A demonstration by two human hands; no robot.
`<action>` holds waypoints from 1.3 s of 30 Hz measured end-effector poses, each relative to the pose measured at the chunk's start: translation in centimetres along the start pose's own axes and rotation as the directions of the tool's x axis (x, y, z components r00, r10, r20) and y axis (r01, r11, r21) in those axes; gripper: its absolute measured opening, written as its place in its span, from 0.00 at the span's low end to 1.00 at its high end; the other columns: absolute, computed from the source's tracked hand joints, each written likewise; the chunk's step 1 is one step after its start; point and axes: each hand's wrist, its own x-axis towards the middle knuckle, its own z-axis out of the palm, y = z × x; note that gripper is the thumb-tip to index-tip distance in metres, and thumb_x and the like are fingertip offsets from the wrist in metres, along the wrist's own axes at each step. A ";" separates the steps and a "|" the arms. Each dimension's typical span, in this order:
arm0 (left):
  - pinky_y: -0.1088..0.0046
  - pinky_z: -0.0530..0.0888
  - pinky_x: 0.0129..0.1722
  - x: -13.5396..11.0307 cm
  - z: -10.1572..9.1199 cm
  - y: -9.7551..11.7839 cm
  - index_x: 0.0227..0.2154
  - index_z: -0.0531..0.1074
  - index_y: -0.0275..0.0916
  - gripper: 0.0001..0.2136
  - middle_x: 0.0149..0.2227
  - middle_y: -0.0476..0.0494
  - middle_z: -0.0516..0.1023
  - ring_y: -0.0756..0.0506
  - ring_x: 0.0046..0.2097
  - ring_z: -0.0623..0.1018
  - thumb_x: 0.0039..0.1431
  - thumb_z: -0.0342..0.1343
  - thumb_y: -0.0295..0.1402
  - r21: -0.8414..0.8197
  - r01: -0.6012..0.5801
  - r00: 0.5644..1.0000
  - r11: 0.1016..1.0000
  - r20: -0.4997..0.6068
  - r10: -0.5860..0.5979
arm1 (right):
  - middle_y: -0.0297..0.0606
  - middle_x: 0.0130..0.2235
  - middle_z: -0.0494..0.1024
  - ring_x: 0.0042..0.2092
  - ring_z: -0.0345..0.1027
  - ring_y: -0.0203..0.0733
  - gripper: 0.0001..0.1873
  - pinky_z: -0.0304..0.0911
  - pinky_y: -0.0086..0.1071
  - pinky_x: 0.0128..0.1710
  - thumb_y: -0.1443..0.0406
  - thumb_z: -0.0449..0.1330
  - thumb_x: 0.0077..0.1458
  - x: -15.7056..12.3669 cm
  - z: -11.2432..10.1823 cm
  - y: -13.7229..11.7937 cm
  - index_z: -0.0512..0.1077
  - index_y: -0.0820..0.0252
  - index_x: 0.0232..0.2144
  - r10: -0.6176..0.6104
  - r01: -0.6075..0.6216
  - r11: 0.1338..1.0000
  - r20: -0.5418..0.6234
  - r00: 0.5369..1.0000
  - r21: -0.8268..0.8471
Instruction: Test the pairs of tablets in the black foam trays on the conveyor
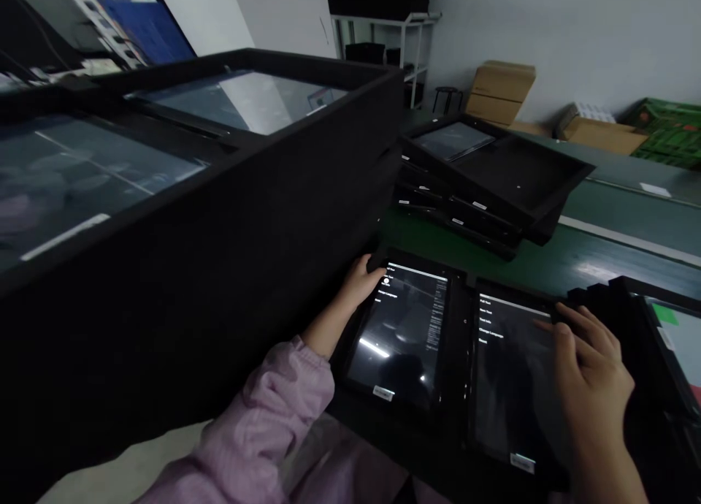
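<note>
Two tablets lie side by side in a black tray, both lit with a short text menu at the upper left. At the upper left edge of the left tablet (402, 329) is my left hand (360, 283), its thumb stretched to the menu beside a small white dot. Its other fingers are partly hidden. Over the right tablet (512, 387) hovers or rests my right hand (594, 361), fingers apart and one finger pointing at the upper part of the screen; whether it touches cannot be made out. Each tablet carries a small white label near its lower edge.
A tall stack of black trays (263, 219) with tablets rises close on my left. Beyond the tablets, more black trays (509, 172) are stacked askew on the green bench (618, 230). At right stands another tray stack (618, 299). Cardboard boxes (498, 91) sit by the wall.
</note>
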 end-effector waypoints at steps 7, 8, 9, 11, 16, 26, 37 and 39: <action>0.58 0.75 0.60 0.3 -0.1 -0.5 0.55 0.76 0.39 0.23 0.58 0.34 0.80 0.35 0.59 0.80 0.56 0.66 0.33 0.019 -0.009 1.000 1.000 0.009 0.009 | 0.49 0.50 0.84 0.61 0.71 0.62 0.37 0.65 0.59 0.60 0.38 0.49 0.69 -1.5 1.2 2.6 0.86 0.56 0.35 0.071 -0.072 0.997 0.039 0.997 0.038; 0.57 0.74 0.61 0.3 -0.1 -0.6 0.55 0.76 0.39 0.23 0.58 0.33 0.79 0.34 0.60 0.79 0.55 0.67 0.34 0.025 -0.015 1.000 1.000 0.006 0.015 | 0.49 0.50 0.84 0.61 0.71 0.62 0.37 0.65 0.59 0.60 0.38 0.49 0.68 -1.6 1.2 2.8 0.86 0.56 0.36 0.074 -0.076 0.996 0.041 0.996 0.038; 0.56 0.73 0.62 0.3 -0.1 -0.6 0.54 0.77 0.39 0.23 0.57 0.33 0.79 0.34 0.60 0.79 0.53 0.68 0.34 0.031 -0.022 1.000 0.999 0.005 0.021 | 0.49 0.51 0.83 0.61 0.71 0.63 0.37 0.65 0.60 0.60 0.38 0.49 0.68 -1.6 1.3 3.1 0.87 0.56 0.36 0.071 -0.073 0.997 0.046 0.996 0.033; 0.55 0.72 0.63 0.3 -0.1 -0.5 0.52 0.77 0.39 0.23 0.56 0.34 0.79 0.32 0.61 0.78 0.51 0.69 0.33 0.041 -0.036 0.999 0.998 0.002 0.036 | 0.49 0.53 0.82 0.64 0.68 0.64 0.38 0.63 0.63 0.62 0.37 0.48 0.68 -1.6 1.6 3.5 0.87 0.55 0.38 0.044 -0.045 0.999 0.059 0.997 0.008; 0.55 0.73 0.63 -0.1 -0.3 -0.4 0.54 0.77 0.38 0.23 0.58 0.32 0.79 0.33 0.61 0.78 0.56 0.66 0.38 0.042 -0.033 0.999 0.999 0.014 0.032 | 0.51 0.66 0.71 0.74 0.48 0.68 0.36 0.53 0.70 0.68 0.42 0.45 0.72 -2.1 2.6 4.0 0.86 0.55 0.44 -0.073 0.080 0.994 0.089 0.993 -0.069; 0.54 0.72 0.65 0.0 -0.3 -0.5 0.56 0.76 0.38 0.23 0.60 0.31 0.79 0.32 0.63 0.78 0.59 0.61 0.39 0.089 -0.029 0.999 0.996 -0.017 0.031 | 0.47 0.67 0.69 0.75 0.44 0.68 0.32 0.51 0.70 0.69 0.46 0.46 0.74 -2.0 3.1 3.7 0.86 0.54 0.43 -0.068 0.075 0.995 0.105 0.992 -0.059; 0.50 0.64 0.71 -3.7 -1.3 -1.8 0.67 0.68 0.35 0.32 0.70 0.26 0.69 0.30 0.72 0.68 0.61 0.60 0.42 0.176 -0.081 0.996 0.981 -0.008 0.084 | 0.45 0.65 0.74 0.74 0.50 0.64 0.27 0.59 0.67 0.66 0.48 0.50 0.73 -5.0 -0.1 3.2 0.86 0.50 0.43 -0.045 0.051 0.997 0.112 0.993 -0.053; 0.49 0.65 0.71 -3.8 -1.4 -2.2 0.66 0.68 0.35 0.31 0.69 0.26 0.71 0.31 0.71 0.70 0.61 0.59 0.40 0.191 -0.110 0.993 0.975 -0.027 0.117 | 0.45 0.65 0.73 0.74 0.50 0.64 0.27 0.60 0.66 0.66 0.47 0.50 0.73 -5.3 0.1 3.3 0.86 0.50 0.43 -0.034 0.041 0.997 0.122 0.992 -0.060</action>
